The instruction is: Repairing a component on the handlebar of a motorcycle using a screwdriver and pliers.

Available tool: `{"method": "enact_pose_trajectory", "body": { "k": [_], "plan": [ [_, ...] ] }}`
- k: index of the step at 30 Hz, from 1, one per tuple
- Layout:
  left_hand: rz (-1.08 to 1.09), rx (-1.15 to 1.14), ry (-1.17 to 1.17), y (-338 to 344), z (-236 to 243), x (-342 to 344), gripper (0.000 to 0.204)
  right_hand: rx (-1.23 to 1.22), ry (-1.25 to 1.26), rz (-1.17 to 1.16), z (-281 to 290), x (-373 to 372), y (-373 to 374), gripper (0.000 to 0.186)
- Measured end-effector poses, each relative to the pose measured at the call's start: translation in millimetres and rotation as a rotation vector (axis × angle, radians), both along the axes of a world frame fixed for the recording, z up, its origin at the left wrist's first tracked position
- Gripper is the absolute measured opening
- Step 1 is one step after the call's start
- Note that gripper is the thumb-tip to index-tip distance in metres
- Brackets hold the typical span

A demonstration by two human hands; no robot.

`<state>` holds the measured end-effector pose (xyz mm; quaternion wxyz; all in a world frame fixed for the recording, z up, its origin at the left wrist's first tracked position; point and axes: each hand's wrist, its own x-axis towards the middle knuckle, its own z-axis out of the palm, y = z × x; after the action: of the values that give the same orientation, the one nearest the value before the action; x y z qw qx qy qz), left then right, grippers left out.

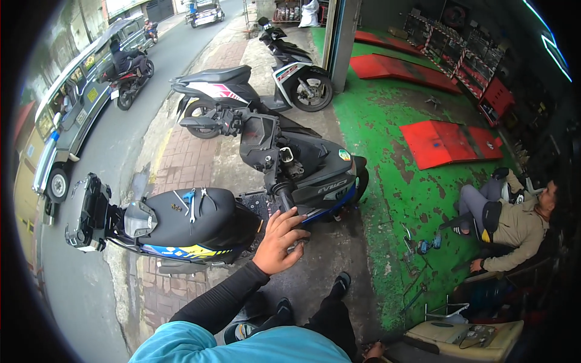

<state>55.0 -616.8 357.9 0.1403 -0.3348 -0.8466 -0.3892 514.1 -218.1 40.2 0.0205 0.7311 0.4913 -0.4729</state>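
My left hand (279, 241) is raised with its fingers apart just below the left handlebar grip (284, 196) of a dark scooter (327, 175); what lies under it is partly hidden. On the black seat (169, 215) to its left lie a spanner (192, 218), a blue-handled tool (189, 196), pliers (204, 196) and small brass-coloured parts (177, 207). My right hand (374, 351) is low at the bottom edge beside a worn cream padded item (466, 333); its fingers are too small and shadowed to read.
A white-and-black scooter (224, 91) stands beyond. A seated person (508, 236) is on the right beside scattered tools (423, 245) on a green floor. Red ramps (442, 145) lie behind. At the left, a jeepney (63, 139) and a motorcyclist (130, 72) are on the road.
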Motion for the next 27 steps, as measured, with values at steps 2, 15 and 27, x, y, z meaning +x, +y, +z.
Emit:
{"method": "enact_pose_trajectory", "body": {
  "k": [2, 15, 27],
  "plan": [
    [-0.012, -0.012, -0.004, -2.0, 4.9, 4.2, 0.029, -0.047, 0.054, -0.065, -12.1, 4.5, 4.4, 0.048],
    [0.035, 0.011, 0.048, 15.0, 35.0, -6.8, 0.03, -0.071, 0.088, -0.189, -12.6, -15.2, 20.8, 0.056],
    [0.131, 0.015, -0.067, 162.6, 81.7, -83.9, 0.016, 0.071, 0.091, 0.175, 21.8, -197.4, 136.2, 0.044]
  ]
}}
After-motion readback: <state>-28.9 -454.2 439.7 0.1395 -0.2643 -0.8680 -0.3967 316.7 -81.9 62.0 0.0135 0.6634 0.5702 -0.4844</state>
